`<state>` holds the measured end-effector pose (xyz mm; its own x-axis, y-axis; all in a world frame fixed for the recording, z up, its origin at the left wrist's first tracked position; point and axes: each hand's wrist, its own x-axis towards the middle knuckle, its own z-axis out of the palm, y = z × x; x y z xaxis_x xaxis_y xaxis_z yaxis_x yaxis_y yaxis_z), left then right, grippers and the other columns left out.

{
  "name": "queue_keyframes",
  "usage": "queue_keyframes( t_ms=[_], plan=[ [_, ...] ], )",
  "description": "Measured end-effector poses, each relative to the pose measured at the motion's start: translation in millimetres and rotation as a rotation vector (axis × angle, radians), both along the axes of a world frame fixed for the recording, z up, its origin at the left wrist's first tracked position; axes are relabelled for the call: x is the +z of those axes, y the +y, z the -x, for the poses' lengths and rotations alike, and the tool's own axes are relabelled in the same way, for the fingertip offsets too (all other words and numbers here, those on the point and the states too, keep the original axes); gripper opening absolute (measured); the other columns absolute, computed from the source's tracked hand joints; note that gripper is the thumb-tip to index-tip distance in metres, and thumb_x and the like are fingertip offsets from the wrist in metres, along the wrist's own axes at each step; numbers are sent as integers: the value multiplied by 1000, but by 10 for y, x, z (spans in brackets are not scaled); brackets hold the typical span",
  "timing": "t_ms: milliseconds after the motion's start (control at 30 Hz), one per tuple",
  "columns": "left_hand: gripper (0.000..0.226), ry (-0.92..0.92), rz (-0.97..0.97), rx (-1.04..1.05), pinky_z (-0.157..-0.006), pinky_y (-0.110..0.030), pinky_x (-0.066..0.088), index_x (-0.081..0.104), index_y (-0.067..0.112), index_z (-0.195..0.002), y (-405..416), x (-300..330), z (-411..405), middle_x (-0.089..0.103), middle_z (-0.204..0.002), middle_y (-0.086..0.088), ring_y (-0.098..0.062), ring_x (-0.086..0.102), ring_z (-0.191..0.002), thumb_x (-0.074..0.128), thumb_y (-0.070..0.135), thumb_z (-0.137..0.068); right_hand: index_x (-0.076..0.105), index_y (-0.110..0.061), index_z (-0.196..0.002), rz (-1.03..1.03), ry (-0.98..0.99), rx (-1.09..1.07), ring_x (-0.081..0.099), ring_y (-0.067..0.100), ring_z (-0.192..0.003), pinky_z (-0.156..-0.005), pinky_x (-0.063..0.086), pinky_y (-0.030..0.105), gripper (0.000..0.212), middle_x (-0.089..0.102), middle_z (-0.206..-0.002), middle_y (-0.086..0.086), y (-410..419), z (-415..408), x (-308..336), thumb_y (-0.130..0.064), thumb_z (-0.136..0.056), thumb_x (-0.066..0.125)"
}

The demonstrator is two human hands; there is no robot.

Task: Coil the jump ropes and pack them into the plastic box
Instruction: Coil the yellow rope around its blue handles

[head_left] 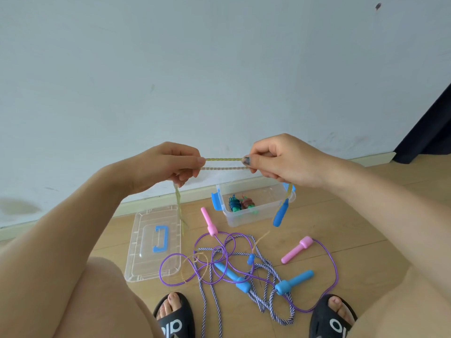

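The left hand (168,164) and the right hand (278,162) each pinch the yellow jump rope (224,159), two strands stretched taut between them above the floor (341,215); one blue handle (280,213) dangles below the right hand, and the rope's tail hangs from the left. This looks like the folding stage of coiling. Next, more length must be gathered into even loops. The plastic box (256,215) sits open near the wall, two coiled ropes (241,203) inside, with the purple rope (219,259) and striped rope (268,296) tangled on the floor.
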<state>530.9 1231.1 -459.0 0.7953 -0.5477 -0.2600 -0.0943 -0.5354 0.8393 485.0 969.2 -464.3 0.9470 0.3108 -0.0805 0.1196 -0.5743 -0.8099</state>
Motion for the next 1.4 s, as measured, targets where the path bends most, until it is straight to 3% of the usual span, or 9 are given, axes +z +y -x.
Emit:
queue_keyframes(
  t_ms=[233, 400, 600, 667, 800, 933, 1133, 1233, 1400],
  plan=[
    [37, -14, -24, 75, -68, -32, 39, 50, 2, -66, 236, -57, -97, 35, -59, -2, -18, 34, -58, 55, 17, -99, 65, -8, -83, 37, 53, -8, 33, 14, -47, -43, 30, 20, 30, 45, -55, -2, -82, -3, -9, -32, -99, 58],
    [36, -7, -36, 168, -70, -34, 44, 59, 0, -69, 429, -114, -146, 44, -62, -10, -20, 44, -60, 50, 15, -100, 62, -8, -79, 18, 95, -60, 30, 12, -44, -41, 27, 20, 29, 41, -50, -7, -198, -14, 14, -29, -99, 59],
    [38, -75, -337, 162, -74, -37, 45, 62, 0, -66, 550, -197, -219, 56, -59, -12, -16, 53, -55, 48, 16, -97, 62, -8, -79, -4, 99, -78, 29, 12, -44, -41, 26, 21, 28, 41, -50, -6, -187, 5, 37, -26, -99, 58],
    [31, -26, -373, 108, -77, -36, 48, 69, 4, -76, 447, -202, -170, 68, -70, -13, -18, 61, -62, 50, 19, -96, 61, -7, -80, -37, 87, -89, 29, 11, -42, -41, 26, 21, 27, 41, -52, -4, -139, 2, 42, -25, -100, 57],
    [27, 154, -66, 16, -93, -37, 52, 62, 21, -120, 72, -157, 1, 73, -102, -13, -30, 72, -90, 53, 37, -100, 61, -5, -83, -94, 95, -56, 28, 10, -42, -42, 25, 23, 26, 41, -55, -1, -11, 13, 49, -23, -100, 56],
    [35, 125, 105, 10, -100, -42, 51, 55, 26, -129, -208, -140, 56, 71, -112, -10, -29, 71, -99, 54, 43, -99, 62, -4, -85, -106, 112, -15, 28, 10, -42, -42, 23, 22, 26, 41, -53, -3, 76, 32, 32, -23, -101, 55],
    [21, -80, 3, -77, -85, -38, 57, 66, 25, -112, -312, -128, 73, 72, -101, -1, -19, 66, -78, 54, 37, -100, 62, -5, -83, -129, 119, -1, 28, 10, -41, -41, 23, 21, 27, 41, -55, -2, 110, 59, 36, -23, -102, 54],
    [23, -121, 12, -162, -69, -36, 47, 67, 12, -94, -368, -89, 122, 69, -82, -1, -17, 52, -66, 52, 28, -103, 62, -8, -80, -131, 122, -4, 27, 10, -42, -41, 23, 21, 27, 40, -55, -1, 112, 55, 28, -22, -102, 55],
    [31, -159, -22, -163, -68, -34, 40, 59, 9, -81, -314, -85, 73, 49, -73, -8, -19, 43, -67, 54, 36, -96, 65, -7, -82, -86, 130, 11, 28, 11, -44, -42, 24, 22, 28, 38, -53, -6, 69, 43, 15, -27, -101, 57]
  ],
)
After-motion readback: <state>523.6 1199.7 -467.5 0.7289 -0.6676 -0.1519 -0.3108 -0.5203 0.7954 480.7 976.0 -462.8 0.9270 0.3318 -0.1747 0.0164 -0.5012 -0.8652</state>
